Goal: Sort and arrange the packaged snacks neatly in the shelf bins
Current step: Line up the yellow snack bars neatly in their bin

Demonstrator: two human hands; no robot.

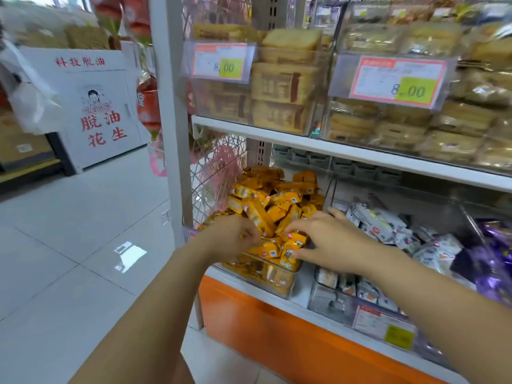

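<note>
At the far left, floor [69,245]: pale tiles, with wide open room beside the shelving.
Display box [102,126]: white, standing on the floor well apart from me; the red writing reads 科技脱油 and 脱油花生.
Shelf post [169,106]: a white upright that forms the left edge of the shelving; my left forearm passes just to its right.
Left hand [232,236]: over the front left of the bin, fingers curled down among the packets; I cannot tell whether they hold one.
Yellow packets [277,200]: heaped in the leftmost clear bin [266,275] on the lower shelf, piled above its front rim.
Shelf board [304,139]: a white edge overhead that leaves only a low gap above the heap.
Right hand [329,239]: at the bin's front right corner, thumb and fingers pinching one yellow packet [293,245] at the rim.
Price tags [399,80]: on the upper bins, each reading 8.00 on a yellow-green patch; the rest is blurred.
White packets [376,223]: in the next bin to the right, under my right wrist.
Purple packets [496,261]: at the far right edge.
</note>
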